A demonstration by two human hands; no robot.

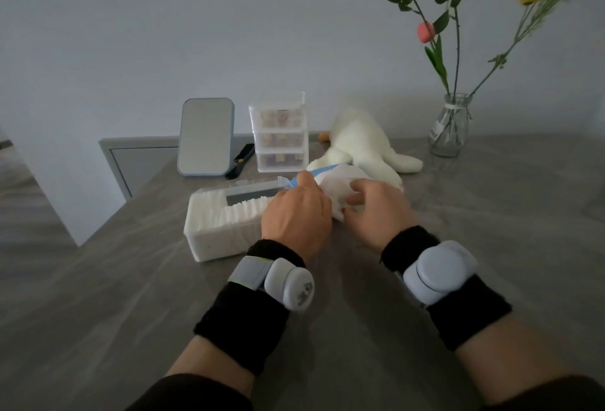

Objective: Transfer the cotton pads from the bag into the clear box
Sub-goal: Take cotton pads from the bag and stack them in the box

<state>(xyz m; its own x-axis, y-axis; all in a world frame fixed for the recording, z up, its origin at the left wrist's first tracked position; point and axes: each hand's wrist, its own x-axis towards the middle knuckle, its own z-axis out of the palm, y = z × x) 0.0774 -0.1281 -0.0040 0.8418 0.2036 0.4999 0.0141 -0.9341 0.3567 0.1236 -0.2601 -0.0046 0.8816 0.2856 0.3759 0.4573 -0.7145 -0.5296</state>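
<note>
Emptying the bag [339,181] looks to be the step in hand, with the box [203,242] near the desk's [491,247] left edge already packed with upright pads [229,215], bar 1 gap along its back wall. Both hands are on the bag, which is held just off the desk beside the box's right end. The left hand [294,212] pinches the bag's blue rim, fingers curled tight. The right hand [376,211] curls round the white body of the bag; whether it has pads between its fingers, I cannot tell. Next, I'd judge, a small stack must be drawn out squarely and slotted on edge into that gap, without toppling the rows already standing.
</note>
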